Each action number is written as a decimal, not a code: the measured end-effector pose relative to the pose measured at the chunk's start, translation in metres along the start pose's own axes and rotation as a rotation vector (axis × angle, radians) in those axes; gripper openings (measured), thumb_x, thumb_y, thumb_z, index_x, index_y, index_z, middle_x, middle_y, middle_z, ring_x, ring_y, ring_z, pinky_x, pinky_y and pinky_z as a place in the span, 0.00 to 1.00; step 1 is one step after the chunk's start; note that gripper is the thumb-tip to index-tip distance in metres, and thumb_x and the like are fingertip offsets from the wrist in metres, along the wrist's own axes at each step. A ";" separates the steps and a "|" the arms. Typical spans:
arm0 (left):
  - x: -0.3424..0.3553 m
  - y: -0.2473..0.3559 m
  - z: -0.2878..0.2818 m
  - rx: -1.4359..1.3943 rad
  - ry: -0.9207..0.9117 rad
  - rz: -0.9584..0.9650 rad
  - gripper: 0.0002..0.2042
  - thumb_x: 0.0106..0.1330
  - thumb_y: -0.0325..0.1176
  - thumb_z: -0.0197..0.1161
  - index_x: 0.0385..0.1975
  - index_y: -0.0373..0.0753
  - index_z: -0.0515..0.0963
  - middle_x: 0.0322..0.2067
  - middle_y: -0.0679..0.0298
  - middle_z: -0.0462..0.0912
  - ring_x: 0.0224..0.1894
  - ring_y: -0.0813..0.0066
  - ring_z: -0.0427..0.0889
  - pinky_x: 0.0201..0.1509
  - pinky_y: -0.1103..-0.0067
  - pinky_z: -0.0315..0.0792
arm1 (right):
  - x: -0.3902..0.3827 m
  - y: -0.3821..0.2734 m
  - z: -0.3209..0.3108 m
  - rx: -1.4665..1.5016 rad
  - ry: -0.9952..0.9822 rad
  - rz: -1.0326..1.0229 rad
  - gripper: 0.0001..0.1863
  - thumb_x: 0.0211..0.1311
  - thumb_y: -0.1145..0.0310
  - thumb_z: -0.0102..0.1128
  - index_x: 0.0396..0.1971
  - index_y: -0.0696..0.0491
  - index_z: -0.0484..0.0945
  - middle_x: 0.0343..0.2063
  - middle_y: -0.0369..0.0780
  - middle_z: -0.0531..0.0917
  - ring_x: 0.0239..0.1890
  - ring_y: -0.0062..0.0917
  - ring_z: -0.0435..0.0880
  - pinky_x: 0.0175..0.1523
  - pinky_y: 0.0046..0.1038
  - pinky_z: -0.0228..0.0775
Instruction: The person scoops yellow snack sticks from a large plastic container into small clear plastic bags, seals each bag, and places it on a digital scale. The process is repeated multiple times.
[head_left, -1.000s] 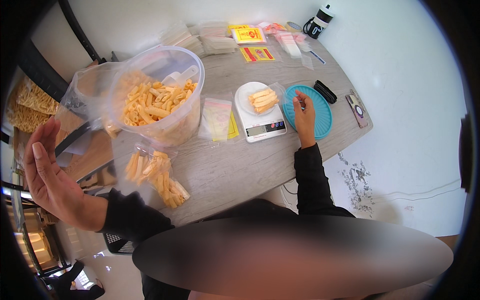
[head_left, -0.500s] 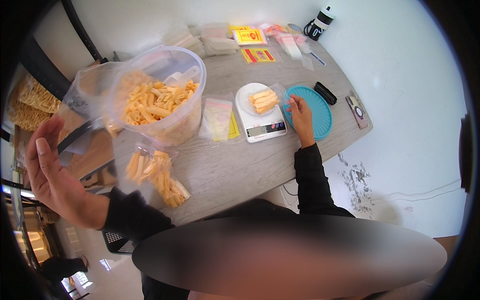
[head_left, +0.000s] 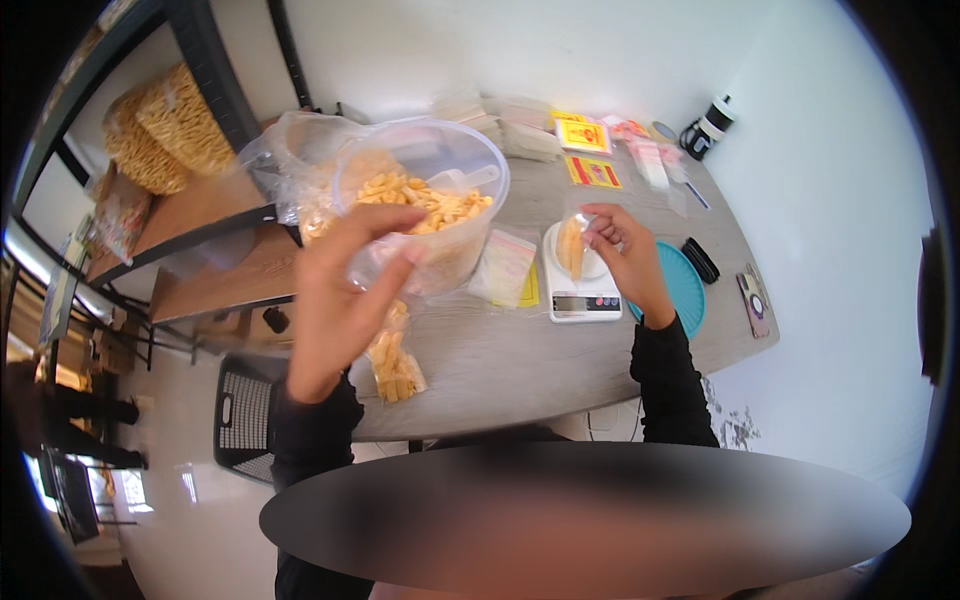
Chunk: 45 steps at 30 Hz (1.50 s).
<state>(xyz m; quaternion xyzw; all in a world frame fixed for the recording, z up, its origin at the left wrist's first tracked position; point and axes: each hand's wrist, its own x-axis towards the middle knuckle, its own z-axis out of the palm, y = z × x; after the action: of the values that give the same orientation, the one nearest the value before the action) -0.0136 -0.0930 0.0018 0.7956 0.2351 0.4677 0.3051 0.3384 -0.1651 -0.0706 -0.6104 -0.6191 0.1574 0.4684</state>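
My left hand (head_left: 340, 300) is raised with fingers apart and nothing in it, in front of a translucent bucket (head_left: 460, 255) of orange tube snacks and a white scoop (head_left: 470, 178). My right hand (head_left: 625, 255) pinches a clear bag with snack sticks (head_left: 572, 250), held upright over a white digital scale (head_left: 585, 310). A round teal lid (head_left: 680, 290) lies beside the scale. Empty bags (head_left: 500, 265) with a yellow piece lie between bucket and scale. Filled snack bags (head_left: 395, 370) lie at the table's near left, partly behind my left hand.
Bag stacks (head_left: 585, 135), a bottle (head_left: 710, 130), a dark pouch (head_left: 700, 258) and a phone (head_left: 755, 305) are on the table (head_left: 500, 370). Left are shelves with large snack bags (head_left: 180, 130), a grey plastic crate (head_left: 240, 420) and another person's legs (head_left: 90, 430).
My left hand has swung right, in front of the bucket. My right hand has lifted the bag from lying on the scale to upright. The view has shifted, showing more of the left shelves.
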 end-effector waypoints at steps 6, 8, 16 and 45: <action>-0.048 -0.025 0.040 -0.256 0.017 -0.182 0.25 0.65 0.25 0.68 0.62 0.32 0.73 0.61 0.55 0.77 0.63 0.66 0.77 0.63 0.72 0.73 | 0.014 -0.090 0.038 0.033 -0.433 -0.260 0.17 0.63 0.74 0.67 0.53 0.54 0.82 0.34 0.40 0.85 0.34 0.26 0.83 0.44 0.27 0.76; -0.067 -0.033 0.046 -0.327 0.076 -0.253 0.25 0.65 0.26 0.68 0.62 0.32 0.73 0.59 0.55 0.78 0.60 0.67 0.78 0.61 0.74 0.73 | 0.016 -0.098 0.062 0.129 -0.479 -0.326 0.17 0.64 0.74 0.67 0.53 0.55 0.82 0.33 0.39 0.85 0.33 0.22 0.81 0.42 0.25 0.75; -0.124 -0.057 0.049 -0.595 0.159 -0.599 0.13 0.70 0.26 0.65 0.52 0.32 0.79 0.46 0.64 0.84 0.48 0.79 0.81 0.54 0.80 0.73 | -0.001 -0.077 0.109 0.291 -0.589 -0.216 0.16 0.65 0.72 0.68 0.52 0.55 0.83 0.33 0.36 0.85 0.32 0.20 0.79 0.41 0.24 0.73; -0.130 -0.056 0.081 -0.360 0.304 -0.694 0.07 0.68 0.28 0.69 0.40 0.31 0.87 0.34 0.68 0.87 0.35 0.87 0.80 0.39 0.88 0.71 | -0.020 -0.043 0.134 0.262 -0.601 -0.291 0.08 0.70 0.69 0.62 0.39 0.58 0.76 0.34 0.43 0.80 0.36 0.31 0.80 0.43 0.31 0.73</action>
<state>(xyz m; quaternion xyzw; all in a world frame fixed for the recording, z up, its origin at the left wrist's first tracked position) -0.0051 -0.1606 -0.1465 0.5251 0.4458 0.4828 0.5407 0.2049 -0.1419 -0.1137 -0.3769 -0.7842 0.3398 0.3571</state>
